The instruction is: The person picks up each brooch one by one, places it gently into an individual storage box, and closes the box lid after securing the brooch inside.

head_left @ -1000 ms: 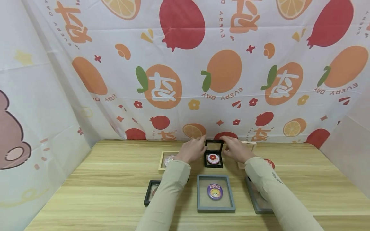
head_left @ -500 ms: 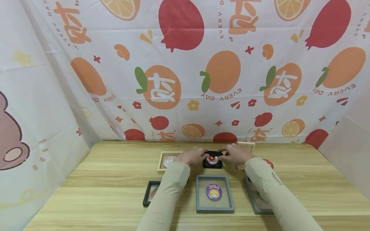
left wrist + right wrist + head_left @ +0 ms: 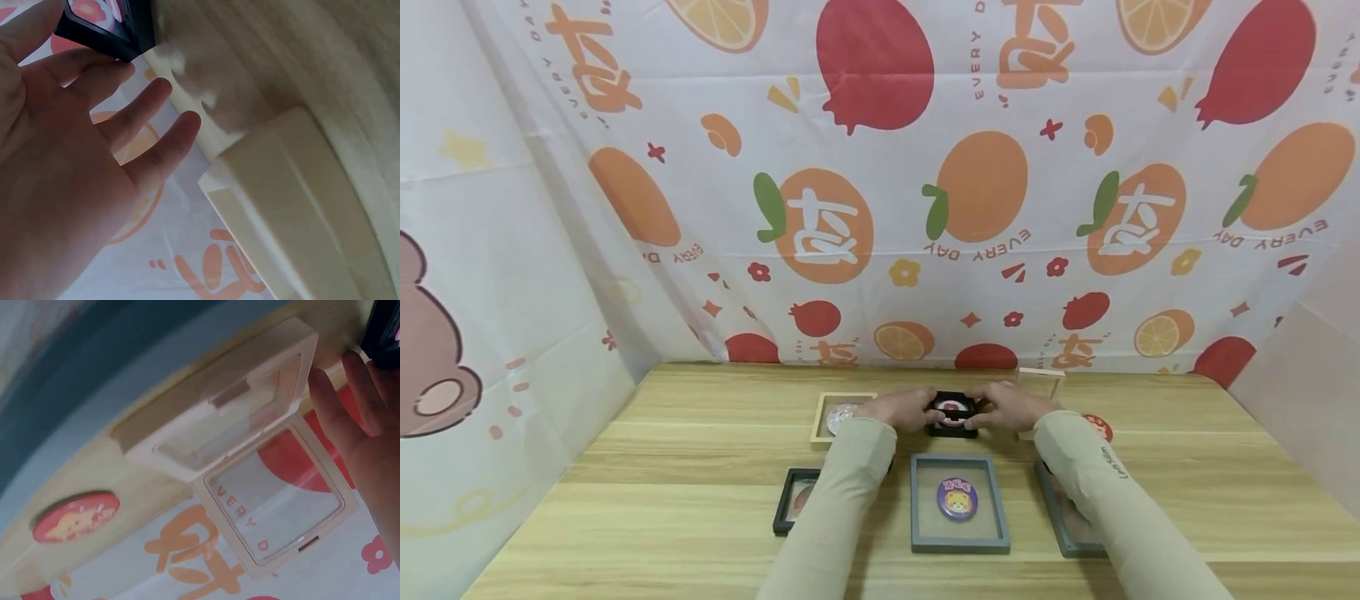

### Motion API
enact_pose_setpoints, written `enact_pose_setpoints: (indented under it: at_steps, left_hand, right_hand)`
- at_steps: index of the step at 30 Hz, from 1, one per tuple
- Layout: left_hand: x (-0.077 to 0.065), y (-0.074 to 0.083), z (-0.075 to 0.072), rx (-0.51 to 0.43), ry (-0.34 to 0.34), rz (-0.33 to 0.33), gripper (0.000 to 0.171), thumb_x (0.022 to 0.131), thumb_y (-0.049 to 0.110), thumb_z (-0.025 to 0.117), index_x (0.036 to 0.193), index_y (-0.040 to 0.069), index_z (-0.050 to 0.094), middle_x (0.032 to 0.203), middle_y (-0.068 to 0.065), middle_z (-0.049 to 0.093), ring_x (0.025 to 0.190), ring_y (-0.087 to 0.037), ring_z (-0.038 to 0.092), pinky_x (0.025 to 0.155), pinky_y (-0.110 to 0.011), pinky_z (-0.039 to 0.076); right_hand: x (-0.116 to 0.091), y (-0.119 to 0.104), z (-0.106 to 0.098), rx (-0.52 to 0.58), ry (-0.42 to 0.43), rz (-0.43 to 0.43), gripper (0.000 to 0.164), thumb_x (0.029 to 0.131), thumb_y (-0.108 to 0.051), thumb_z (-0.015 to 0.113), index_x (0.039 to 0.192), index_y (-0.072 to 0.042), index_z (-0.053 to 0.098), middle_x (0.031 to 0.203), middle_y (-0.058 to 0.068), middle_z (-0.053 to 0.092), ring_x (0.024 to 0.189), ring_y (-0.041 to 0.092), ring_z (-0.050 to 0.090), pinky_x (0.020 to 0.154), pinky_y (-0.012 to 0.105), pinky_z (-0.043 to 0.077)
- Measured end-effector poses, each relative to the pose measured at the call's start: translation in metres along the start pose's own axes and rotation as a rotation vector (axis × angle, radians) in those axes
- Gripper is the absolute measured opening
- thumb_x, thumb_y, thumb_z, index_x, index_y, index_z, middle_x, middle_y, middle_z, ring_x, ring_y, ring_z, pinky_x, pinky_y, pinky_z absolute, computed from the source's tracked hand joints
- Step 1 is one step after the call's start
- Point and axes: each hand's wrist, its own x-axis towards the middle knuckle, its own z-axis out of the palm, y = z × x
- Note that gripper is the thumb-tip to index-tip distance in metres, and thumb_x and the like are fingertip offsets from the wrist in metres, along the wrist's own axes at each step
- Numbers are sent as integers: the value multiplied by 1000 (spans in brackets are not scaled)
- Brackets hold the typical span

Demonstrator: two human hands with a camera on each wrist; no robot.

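At the far middle of the table in the head view is a small black display frame (image 3: 953,432) with a round badge (image 3: 952,406) inside. Its hinged lid stands partly lowered, its edge crossing over the badge. My left hand (image 3: 904,409) pinches the frame's left side by thumb and forefingers; the left wrist view shows its other fingers spread beside the frame's black corner (image 3: 103,37). My right hand (image 3: 1011,407) holds the opposite side between thumb and fingers. In the right wrist view only a sliver of the black frame (image 3: 381,331) appears past its fingertips.
Left of it lies a cream frame (image 3: 817,421) with a badge; right, an open pale frame (image 3: 1042,373) and a loose red badge (image 3: 1099,426). Nearer are a grey frame (image 3: 960,546) with a purple badge (image 3: 957,498), another grey frame (image 3: 1060,525) and a dark frame (image 3: 782,506). Fruit-patterned cloth (image 3: 880,250) hangs behind.
The black frame's lid has come down from upright to partly over the badge. Both hands have moved down and toward the near side with it, thumbs now at its edge.
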Motion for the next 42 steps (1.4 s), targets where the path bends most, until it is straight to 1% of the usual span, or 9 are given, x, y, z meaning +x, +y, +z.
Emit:
enact_pose_setpoints:
  at_steps: [4,7,10,15,20,23,28,33,42]
  left_hand:
    - [-1,-1,1,-1,24,-18,34,103,31,61,131,11,60,122,-10,65,105,-23,59,94,-40,46]
    - [-1,-1,1,49,50,-3,24,100,29,66,115,10,64,108,-7,67,93,-19,59,86,-37,48]
    - [-2,0,1,104,84,8,20,97,27,71,105,9,67,98,-4,66,84,-17,57,79,-35,48]
    - [-3,1,4,179,155,13,22,92,27,77,102,8,73,98,-4,69,85,-17,61,80,-36,51]
    - [-4,4,11,277,224,21,24,88,30,81,100,11,75,100,-4,72,89,-20,65,80,-41,54]
    - [-4,8,14,320,247,-6,24,86,31,82,97,11,74,96,-3,72,87,-19,66,77,-41,54]
    - [-5,14,16,345,267,-39,25,86,30,83,98,10,73,94,-4,72,86,-21,66,78,-42,53]
    - [-5,13,19,353,270,-29,25,87,30,82,99,10,74,94,-4,72,84,-20,65,78,-43,54]
    - [-5,17,19,330,250,-41,25,89,27,80,104,8,72,97,-6,71,87,-22,65,78,-44,54]
  right_hand:
    - [-1,-2,-2,-8,-24,-5,56,97,-21,71,138,13,53,137,27,58,117,30,60,99,49,49]
    - [0,-4,-2,-24,-21,-8,58,95,-21,73,138,12,53,139,27,57,123,35,57,101,50,47]
    - [3,-7,-1,-41,-3,-16,60,92,-20,76,138,12,53,141,28,54,129,40,52,105,52,43]
    - [6,-10,2,-58,32,1,62,88,-18,81,137,11,55,143,27,51,133,45,47,108,54,39]
    - [5,-7,7,-48,68,26,64,84,-17,84,136,10,57,142,25,53,129,41,51,104,52,44]
    - [5,-6,9,-58,79,33,66,82,-16,86,135,11,57,141,25,53,126,40,53,101,51,46]
    - [6,-10,9,-55,101,37,63,78,-12,88,129,13,61,137,25,56,124,42,54,102,50,46]
    - [2,-11,11,-45,125,7,57,77,-9,88,123,14,64,131,25,59,113,38,59,93,46,51]
    - [1,-5,18,16,134,74,59,80,-7,86,130,12,61,135,20,55,110,31,58,94,46,50]
